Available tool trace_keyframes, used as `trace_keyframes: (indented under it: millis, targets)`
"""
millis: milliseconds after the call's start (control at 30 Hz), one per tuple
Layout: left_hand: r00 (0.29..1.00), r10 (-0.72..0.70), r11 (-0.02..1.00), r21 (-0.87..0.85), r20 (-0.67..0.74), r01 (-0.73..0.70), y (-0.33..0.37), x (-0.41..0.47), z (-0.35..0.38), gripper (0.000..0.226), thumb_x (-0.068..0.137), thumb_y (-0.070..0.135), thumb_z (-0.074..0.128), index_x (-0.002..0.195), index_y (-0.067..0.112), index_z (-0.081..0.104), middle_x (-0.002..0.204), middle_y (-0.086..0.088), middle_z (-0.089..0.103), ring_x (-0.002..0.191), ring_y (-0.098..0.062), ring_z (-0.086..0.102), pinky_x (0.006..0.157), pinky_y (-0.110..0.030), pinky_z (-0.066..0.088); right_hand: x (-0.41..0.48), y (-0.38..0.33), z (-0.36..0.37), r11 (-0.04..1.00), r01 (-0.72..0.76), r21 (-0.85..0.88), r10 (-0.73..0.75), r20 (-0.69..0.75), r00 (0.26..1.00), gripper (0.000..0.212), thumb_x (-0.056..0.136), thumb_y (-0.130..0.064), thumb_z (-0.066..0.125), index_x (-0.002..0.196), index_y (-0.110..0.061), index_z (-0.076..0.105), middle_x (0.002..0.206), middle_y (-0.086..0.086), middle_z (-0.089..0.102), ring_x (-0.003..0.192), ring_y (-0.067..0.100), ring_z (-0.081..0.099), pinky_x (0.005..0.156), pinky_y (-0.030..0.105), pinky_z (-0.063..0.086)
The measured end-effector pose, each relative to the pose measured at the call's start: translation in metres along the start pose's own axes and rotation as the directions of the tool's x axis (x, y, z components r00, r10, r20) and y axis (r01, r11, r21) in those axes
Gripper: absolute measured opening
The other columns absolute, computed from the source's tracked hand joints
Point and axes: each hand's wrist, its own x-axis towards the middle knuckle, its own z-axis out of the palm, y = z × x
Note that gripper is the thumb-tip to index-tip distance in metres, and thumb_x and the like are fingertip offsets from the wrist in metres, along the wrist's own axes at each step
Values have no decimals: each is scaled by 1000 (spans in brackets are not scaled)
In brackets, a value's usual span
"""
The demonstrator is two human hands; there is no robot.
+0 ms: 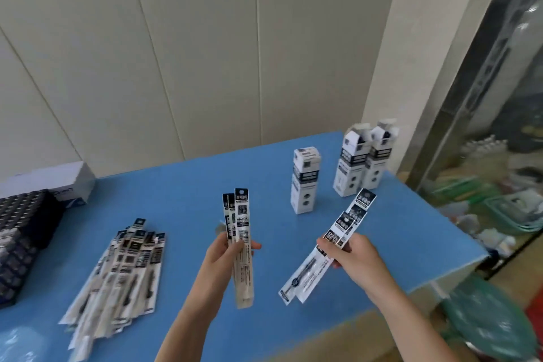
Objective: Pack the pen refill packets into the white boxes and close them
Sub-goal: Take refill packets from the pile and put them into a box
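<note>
My left hand (224, 253) holds a small bunch of pen refill packets (241, 232) upright above the blue table (182, 194). In my right hand (354, 256) a second bunch of packets (338, 232) slants up to the right. A fanned pile of loose refill packets (120, 273) lies at the left of the table. Three white boxes stand upright at the back right: one with its top shut (304, 181), and two with their top flaps open (351, 164) (379, 160), side by side.
A black tray of small dark items (20, 232) sits at the left edge, with a white carton (58, 182) behind it. The table's right edge drops off beside a glass partition (499, 126); green bags and baskets (484, 326) lie on the floor there.
</note>
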Motion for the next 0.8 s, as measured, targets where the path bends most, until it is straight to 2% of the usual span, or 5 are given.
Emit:
trace_keyframes:
  millis: [167,367,500,600,800]
  targets:
    - [996,76,996,-46,40,-74,13,-2,74,20,98,10,38,105,15,56,90,-3,70,77,-14,64,74,-30,49,11,2,-68,1000,16,11,-16,-39,999,23,90,-27,58,77,-10,65,73,3,67,56,5,60,54,11,48]
    - [992,120,989,-88,46,-116,33,22,135,17,97,5,34,101,7,50,78,-5,58,66,-20,58,63,-24,51,43,-6,-128,997,73,-30,-74,-45,996,26,88,-31,59,88,-5,67,85,6,73,65,8,68,74,26,58]
    - [990,138,988,-75,39,-135,46,47,175,18,93,5,32,86,11,47,71,-2,50,61,-20,42,68,-34,37,72,-19,-160,978,185,-96,-193,-92,977,8,85,-22,65,85,-16,70,74,-5,70,64,5,65,65,14,54]
    - [990,134,989,-61,43,-131,57,72,202,11,91,7,36,93,8,47,63,5,47,59,-17,39,68,-33,34,95,-34,-181,953,260,-154,-282,-141,949,8,83,-17,67,86,-10,69,64,-9,65,51,-6,58,51,4,43]
    - [975,220,975,24,-33,-220,77,131,242,6,94,13,44,97,9,46,65,4,35,61,-14,32,61,-29,33,143,-68,-214,896,384,-224,-431,-229,873,6,81,-19,70,77,-16,69,63,-19,64,60,-13,60,57,1,43]
